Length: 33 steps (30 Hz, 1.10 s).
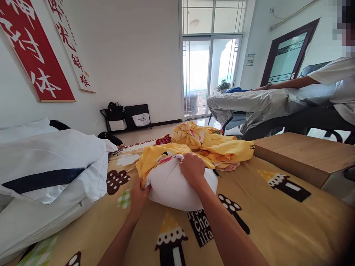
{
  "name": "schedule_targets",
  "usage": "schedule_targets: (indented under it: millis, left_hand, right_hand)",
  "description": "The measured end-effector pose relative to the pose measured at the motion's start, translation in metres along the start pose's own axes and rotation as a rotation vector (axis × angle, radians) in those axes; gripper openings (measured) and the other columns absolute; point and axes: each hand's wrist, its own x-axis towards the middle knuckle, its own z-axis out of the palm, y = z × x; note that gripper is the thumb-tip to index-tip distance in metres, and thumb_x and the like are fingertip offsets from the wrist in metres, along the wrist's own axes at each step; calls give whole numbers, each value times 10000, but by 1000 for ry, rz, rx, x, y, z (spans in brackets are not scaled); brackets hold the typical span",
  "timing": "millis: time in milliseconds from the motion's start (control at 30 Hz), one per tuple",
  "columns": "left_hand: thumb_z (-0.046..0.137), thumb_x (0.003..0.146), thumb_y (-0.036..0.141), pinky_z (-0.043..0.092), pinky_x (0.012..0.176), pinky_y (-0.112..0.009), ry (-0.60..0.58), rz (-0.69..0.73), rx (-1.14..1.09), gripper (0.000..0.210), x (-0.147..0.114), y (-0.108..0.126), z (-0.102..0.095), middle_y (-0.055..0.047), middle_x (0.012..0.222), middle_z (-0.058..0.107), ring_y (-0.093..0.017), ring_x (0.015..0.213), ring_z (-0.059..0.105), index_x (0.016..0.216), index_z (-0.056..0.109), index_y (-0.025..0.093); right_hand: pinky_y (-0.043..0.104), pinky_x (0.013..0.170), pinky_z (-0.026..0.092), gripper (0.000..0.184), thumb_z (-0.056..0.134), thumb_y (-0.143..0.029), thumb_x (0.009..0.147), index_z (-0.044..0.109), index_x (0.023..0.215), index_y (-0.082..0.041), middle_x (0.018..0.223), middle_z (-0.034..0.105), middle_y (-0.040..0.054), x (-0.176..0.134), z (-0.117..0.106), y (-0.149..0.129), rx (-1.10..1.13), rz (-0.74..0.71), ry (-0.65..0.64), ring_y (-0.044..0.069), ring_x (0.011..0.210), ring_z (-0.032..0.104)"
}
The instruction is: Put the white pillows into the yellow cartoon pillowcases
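Note:
A plump white pillow (174, 184) lies in front of me on a tan patterned blanket (133, 229). Its far end is inside a yellow pillowcase (158, 152), while the near part is bare. My left hand (138, 197) is closed on the case's edge at the pillow's left side. On top, my right hand (192, 168) grips the case's hem near the middle, its fingers bunched against the white fabric. Behind the pillow sits a crumpled heap of yellow cloth (222, 147).
White pillows (55, 155) are stacked on the left. A wooden box (302, 151) stands at the right. Beyond it, a person's arm (291, 82) rests on a table with a silvery cover (249, 105). A low black rack (130, 120) holds bags by the wall.

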Motion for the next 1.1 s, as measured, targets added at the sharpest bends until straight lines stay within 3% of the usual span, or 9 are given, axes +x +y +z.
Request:
schedule_targets:
  millis: [200, 333, 533, 733, 833, 1000, 1100]
  left_hand:
    - [531, 776, 275, 270, 571, -247, 307, -151, 51, 102, 13, 12, 32, 28, 630, 494, -143, 585, 414, 728, 472, 207]
    - [538, 746, 218, 347, 630, -269, 383, -48, 42, 72, 16, 27, 32, 19, 645, 531, -163, 634, 471, 711, 476, 214]
    - [463, 737, 128, 445, 724, -278, 335, 148, -4, 159, 20, 63, 21, -27, 854, 619, -178, 795, 590, 867, 467, 221]
    - [520, 803, 205, 426, 726, -325, 70, 322, 150, 14, 7, 97, 30, -36, 747, 609, -224, 764, 586, 794, 521, 217]
    - [453, 858, 205, 420, 799, -368, 27, 383, 262, 96, -1, 101, 24, -80, 833, 609, -250, 857, 563, 815, 539, 208]
    - [437, 761, 92, 429, 885, -404, 13, 422, 186, 288, -19, 80, 4, -97, 981, 560, -258, 966, 512, 1024, 509, 185]
    - [495, 782, 181, 402, 959, -455, 31, 422, 181, 361, -28, 62, -6, -115, 1093, 517, -284, 1074, 479, 1144, 497, 176]
  right_hand:
    - [304, 704, 483, 236, 491, -190, 847, 697, 952, -142, 965, 676, 149, -3, 4, -11, -9, -7, 23, 248, 869, 678]
    - [299, 681, 478, 270, 436, -132, 865, 701, 915, -122, 927, 666, 157, -2, 11, -13, -26, -15, 41, 245, 836, 682]
    - [292, 659, 471, 277, 424, -122, 869, 697, 914, -126, 916, 662, 150, -1, 24, -4, -29, -9, 62, 247, 821, 683]
    - [273, 653, 454, 254, 439, -192, 895, 688, 939, -162, 962, 658, 118, -6, 36, -12, 11, -61, 75, 225, 837, 669]
    - [270, 685, 449, 275, 446, -318, 920, 694, 925, -197, 1013, 644, 102, -15, 36, -12, 85, -169, 53, 207, 868, 646]
    - [312, 794, 454, 253, 523, -366, 849, 676, 1000, -232, 1119, 567, 90, -37, 31, 0, 219, -551, -232, 226, 995, 587]
    - [342, 867, 451, 368, 622, -373, 762, 624, 1099, -224, 1094, 530, 79, -42, 29, 6, 300, -642, -400, 241, 1046, 542]
